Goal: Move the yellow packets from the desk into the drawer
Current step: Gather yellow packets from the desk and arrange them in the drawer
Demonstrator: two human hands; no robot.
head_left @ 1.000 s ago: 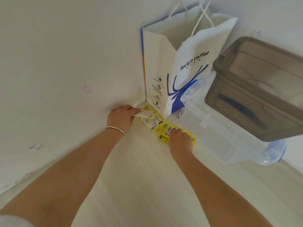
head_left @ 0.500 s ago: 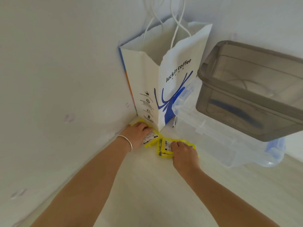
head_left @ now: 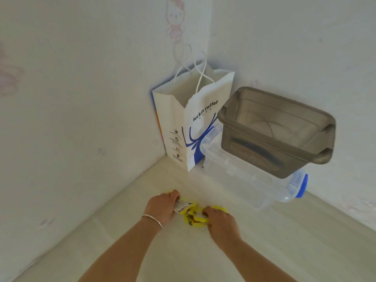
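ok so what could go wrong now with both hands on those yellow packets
The yellow packets are a loose bunch gripped between the left hand and right hand; one could slip out onto the desk. No drawer is in view, so the carry may be long enough to spill some.

Both forearms are bare, no sleeves in view. The left hand (head_left: 162, 208) has a thin silver bangle (head_left: 152, 219) circling its wrist at about 7 o'clock from the knuckles; the right hand (head_left: 220, 222) wears nothing
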